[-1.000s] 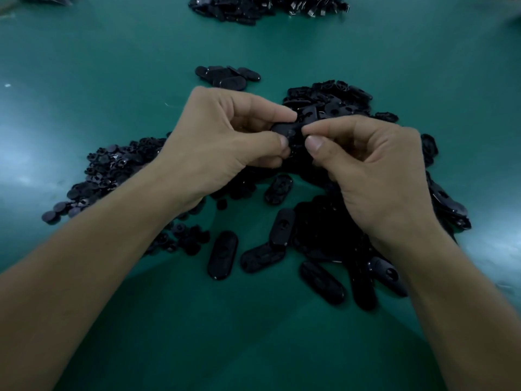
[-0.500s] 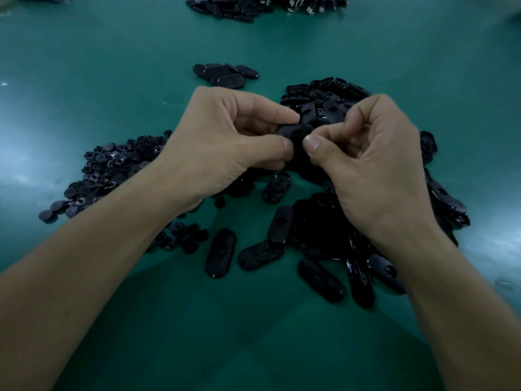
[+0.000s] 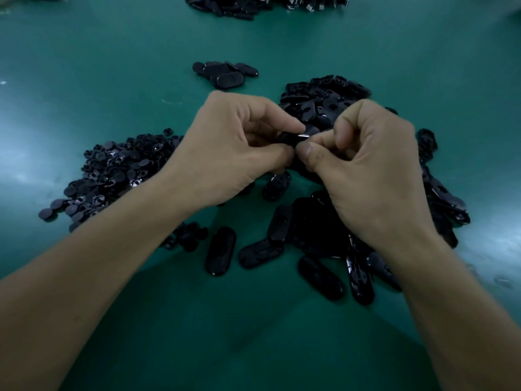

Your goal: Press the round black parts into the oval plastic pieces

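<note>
Left grip (image 3: 234, 148) pinches one oval piece (image 3: 293, 136) between thumb and forefinger, fingers curled. Right grip (image 3: 375, 170) pinches the same piece at its right end, thumb tip just beside the left thumb tip, other fingers curled toward the palm. The piece is held up off the green counter (image 3: 112, 66), mid scene between my two grips. It is mostly hidden by fingers, and only a dark strip with a small glint shows. I cannot tell whether a round part sits in it. The heap of round black parts (image 3: 112, 173) lies left, partly under my left forearm. The heap of oval pieces (image 3: 324, 94) lies just beyond the grips and runs down the right side under my right wrist. Loose ovals (image 3: 221, 251) lie near, between my forearms. A small cluster of ovals (image 3: 225, 71) sits farther out, apart from the heaps. Another dark pile (image 3: 253, 4) lies at the far edge, cut off by the frame.
</note>
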